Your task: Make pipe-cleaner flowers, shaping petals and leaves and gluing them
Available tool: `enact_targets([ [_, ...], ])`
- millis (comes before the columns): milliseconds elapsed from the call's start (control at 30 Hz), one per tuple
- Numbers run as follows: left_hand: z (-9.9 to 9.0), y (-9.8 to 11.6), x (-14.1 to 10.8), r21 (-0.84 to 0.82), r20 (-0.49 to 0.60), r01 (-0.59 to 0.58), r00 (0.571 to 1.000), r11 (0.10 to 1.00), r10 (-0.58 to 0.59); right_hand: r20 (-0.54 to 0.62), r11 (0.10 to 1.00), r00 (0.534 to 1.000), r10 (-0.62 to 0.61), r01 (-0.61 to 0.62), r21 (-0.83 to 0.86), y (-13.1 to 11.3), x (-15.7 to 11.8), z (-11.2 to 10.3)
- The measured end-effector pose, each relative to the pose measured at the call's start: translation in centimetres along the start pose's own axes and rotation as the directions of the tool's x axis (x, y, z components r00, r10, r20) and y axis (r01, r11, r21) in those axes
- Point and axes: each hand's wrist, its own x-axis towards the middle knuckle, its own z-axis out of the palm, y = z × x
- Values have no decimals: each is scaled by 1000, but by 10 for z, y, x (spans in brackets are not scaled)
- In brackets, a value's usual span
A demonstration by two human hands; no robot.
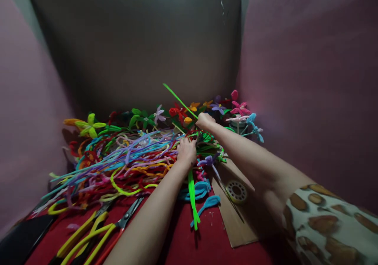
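My right hand [205,121] is closed around a bright green pipe cleaner [178,99], which slants up and left from the fingers. Lower and a little to the left, my left hand [187,151] reaches into the heap, its fingers bent down; what they touch is hidden. Several green pipe cleaners [192,198] stick out below that hand toward the front edge. A big tangle of coloured pipe cleaners [126,158] spreads to the left of it. Beside my left wrist lies a purple flower [209,161].
Yellow-handled scissors [103,227] and pliers lie at the front left. Cardboard [236,225] carries a round tape spool [236,191] on the right. Fuzzy flowers [90,126] line the back, before a dark panel [141,48]. Pink walls [310,80] rise on both sides.
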Motion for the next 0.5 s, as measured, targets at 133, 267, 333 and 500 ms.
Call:
enact_targets([
  [133, 3, 2, -3, -19, -25, 6, 1000, 1000, -7, 44, 996, 998, 48, -44, -73, -6, 10, 16],
  [267, 9, 0, -1, -57, -8, 5, 1000, 998, -6, 22, 992, 999, 24, -22, -122, -6, 9, 16],
  [333, 10, -2, 1, -82, 24, 19, 1000, 996, -17, -22, 990, 1000, -15, 12, -142, -5, 4, 9],
  [500, 7, -4, 5, -121, 86, 42, 996, 992, -32, -215, 981, 972, -96, 55, -188, -5, -13, -29],
])
